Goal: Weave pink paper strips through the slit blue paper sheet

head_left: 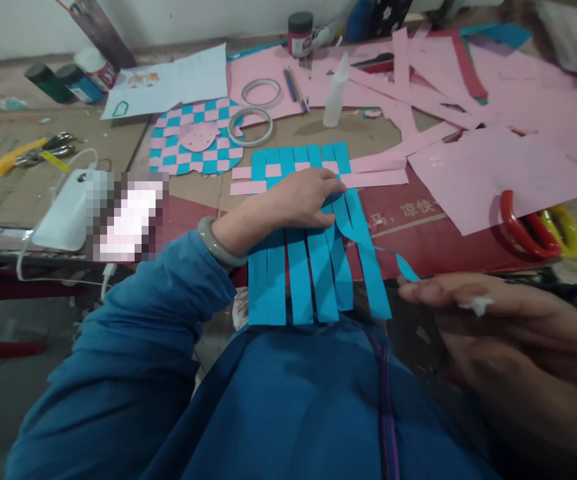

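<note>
A blue paper sheet [301, 287] cut into long strips lies at the table's front edge, its lower ends overhanging toward me. Two pink paper strips [375, 179] run crosswise through its upper part. My left hand [301, 197] rests on the woven area, palm down, fingers stretched and slightly apart. To the right, close to the camera, my right hand [513, 333] pinches the end of a thin blue paper sliver [407, 268] that trails from the sheet's right side. A small white bit [479, 305] sits against that hand's fingers; I cannot make out what it is.
Behind the sheet are a finished-looking blue-and-pink woven piece [195, 137], tape rolls [251, 127] and a glue bottle [337, 93]. Pink paper [508, 167] and red-handled scissors [528, 230] lie right. Pliers [33, 152], a white power bank [73, 210] and its cable lie left.
</note>
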Motion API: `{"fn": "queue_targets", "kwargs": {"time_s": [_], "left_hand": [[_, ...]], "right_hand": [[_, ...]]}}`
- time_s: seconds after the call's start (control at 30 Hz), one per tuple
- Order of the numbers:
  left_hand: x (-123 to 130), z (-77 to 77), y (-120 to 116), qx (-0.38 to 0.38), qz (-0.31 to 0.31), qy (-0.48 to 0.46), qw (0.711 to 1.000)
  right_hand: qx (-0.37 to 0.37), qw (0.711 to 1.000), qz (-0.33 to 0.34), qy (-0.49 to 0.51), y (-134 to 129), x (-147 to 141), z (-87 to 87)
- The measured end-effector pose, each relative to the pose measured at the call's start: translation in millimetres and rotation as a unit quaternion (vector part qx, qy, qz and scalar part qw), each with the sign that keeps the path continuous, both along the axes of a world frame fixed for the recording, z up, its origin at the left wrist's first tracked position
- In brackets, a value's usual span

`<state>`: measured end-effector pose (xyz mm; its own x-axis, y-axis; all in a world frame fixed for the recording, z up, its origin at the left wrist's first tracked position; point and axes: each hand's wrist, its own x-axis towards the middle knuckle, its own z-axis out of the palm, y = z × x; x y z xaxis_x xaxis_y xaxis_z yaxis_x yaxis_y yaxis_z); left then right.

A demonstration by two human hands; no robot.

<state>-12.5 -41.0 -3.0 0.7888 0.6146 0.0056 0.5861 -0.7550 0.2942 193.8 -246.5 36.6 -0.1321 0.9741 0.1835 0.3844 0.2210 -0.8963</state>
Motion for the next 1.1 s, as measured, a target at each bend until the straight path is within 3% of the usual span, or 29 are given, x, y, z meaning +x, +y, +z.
{"fn": "queue_targets", "kwargs": {"time_s": [0.17,0.4,0.5,0.57,0.67,0.8,1.0,1.1], "left_hand": [[0,4.6,-1,-0.025,-0.015,0.01,1.0],[1,13.7,-2,-0.029,-0.035,0.061,0.997],[1,13.4,-2,-0.026,-0.038,0.066,0.997],[1,11.4,-1,-0.025,-0.028,0.058,0.998],[1,6.6,0,-0.019,-0.014,0.034,0.999],[0,0.3,2,-0.019,-0.01,0.007,1.0],[-4,-5.7,6,-0.024,-0.022,-0.033,0.999],[-4,-7.9,8,-0.022,-0.024,-0.039,0.999]], "right_hand": [[0.01,0.98,-0.067,0.188,29,-17,14.4],[0.144,0.971,-0.031,0.186,76,-19,30.1],[0.162,0.985,0.006,0.054,78,-5,17.5],[0.138,0.987,0.069,-0.051,74,6,-0.7],[0.136,0.961,0.146,-0.193,64,23,-35.0],[0.205,0.922,0.192,-0.268,46,36,-66.1],[0.141,0.935,0.164,-0.283,10,39,-62.2],[0.166,0.923,0.194,-0.287,1,34,-64.4]]}}
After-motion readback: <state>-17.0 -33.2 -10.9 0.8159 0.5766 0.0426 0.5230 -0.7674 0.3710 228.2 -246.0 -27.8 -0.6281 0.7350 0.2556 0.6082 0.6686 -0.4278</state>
